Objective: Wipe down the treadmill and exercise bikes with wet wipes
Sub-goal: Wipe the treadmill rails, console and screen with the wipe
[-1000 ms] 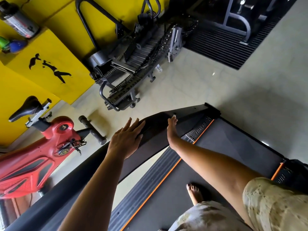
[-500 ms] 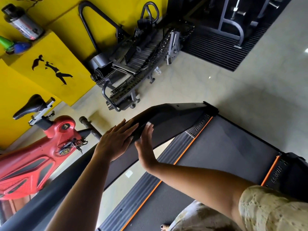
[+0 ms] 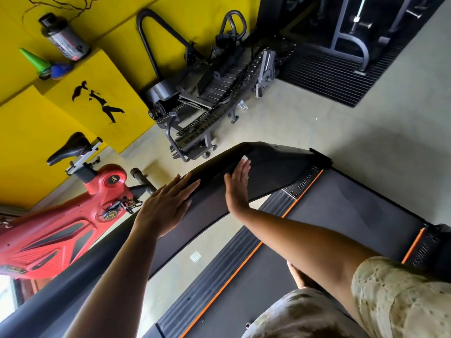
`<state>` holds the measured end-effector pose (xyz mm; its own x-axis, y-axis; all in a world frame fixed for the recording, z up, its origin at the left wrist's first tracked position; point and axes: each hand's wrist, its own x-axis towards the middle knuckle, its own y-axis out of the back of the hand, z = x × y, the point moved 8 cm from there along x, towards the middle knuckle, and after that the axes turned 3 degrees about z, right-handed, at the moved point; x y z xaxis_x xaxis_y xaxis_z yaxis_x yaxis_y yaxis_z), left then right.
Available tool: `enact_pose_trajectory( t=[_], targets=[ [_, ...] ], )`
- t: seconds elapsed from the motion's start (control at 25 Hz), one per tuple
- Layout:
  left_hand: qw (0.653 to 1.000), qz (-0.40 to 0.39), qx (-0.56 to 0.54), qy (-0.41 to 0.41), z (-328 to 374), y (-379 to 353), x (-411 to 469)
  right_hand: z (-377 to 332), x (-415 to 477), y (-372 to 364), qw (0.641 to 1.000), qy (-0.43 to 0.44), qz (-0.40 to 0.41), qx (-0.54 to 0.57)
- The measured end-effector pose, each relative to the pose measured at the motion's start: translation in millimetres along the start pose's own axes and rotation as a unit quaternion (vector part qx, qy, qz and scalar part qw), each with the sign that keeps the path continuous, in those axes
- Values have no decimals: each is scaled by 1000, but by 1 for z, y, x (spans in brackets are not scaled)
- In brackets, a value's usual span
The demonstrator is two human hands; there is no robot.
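The black treadmill arm [image 3: 275, 159] slants from the lower left up to the treadmill's front. My left hand [image 3: 168, 206] lies flat on its outer top edge, fingers straight. My right hand [image 3: 238, 189] presses flat against the arm's inner face, and a bit of white wet wipe [image 3: 244, 157] shows past its fingertips. The grey belt [image 3: 341, 215] with orange trim is below on the right; a bare foot stands on it. A red exercise bike [image 3: 61, 223] with a black saddle stands to the left of the treadmill.
A black stair-type machine [image 3: 214, 93] stands against the yellow wall [image 3: 29, 132]. A bottle [image 3: 64, 37] and a green cone [image 3: 34, 61] sit on a yellow ledge. Dark rack equipment on a ribbed mat [image 3: 341, 69] fills the top right. A pale floor lies between.
My right hand slid back down the arm toward my left hand, then up along it again with the wipe. My left hand stayed on the arm's edge.
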<state>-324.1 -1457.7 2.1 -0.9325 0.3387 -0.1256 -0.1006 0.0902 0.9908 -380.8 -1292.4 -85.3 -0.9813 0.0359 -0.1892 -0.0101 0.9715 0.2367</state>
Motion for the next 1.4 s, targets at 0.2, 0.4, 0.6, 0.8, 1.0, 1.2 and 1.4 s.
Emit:
enact_pose_trajectory(
  t=[0.2,0.4,0.6,0.8,1.0,1.2,1.4],
  targets=[
    [1000,4,-9,17,-14,4,-30,-28,-100,-64,972,210,-57,-92],
    [999,12,3,30,-26,6,-57,-25,-111,-73,928,318,-72,-179],
    [998,27,9,54,-40,9,-92,-16,-71,-47,966,216,14,-144],
    [996,41,16,76,-52,11,-129,-29,-131,-96,966,227,-1,-127],
    [994,56,17,92,-65,14,-161,-39,-206,-157,898,374,-104,-206],
    [990,62,12,129,-79,11,-191,-28,-173,-129,887,377,-50,-260],
    [985,59,5,164,-87,12,-219,-36,-180,-135,904,337,-45,-260]
  ],
)
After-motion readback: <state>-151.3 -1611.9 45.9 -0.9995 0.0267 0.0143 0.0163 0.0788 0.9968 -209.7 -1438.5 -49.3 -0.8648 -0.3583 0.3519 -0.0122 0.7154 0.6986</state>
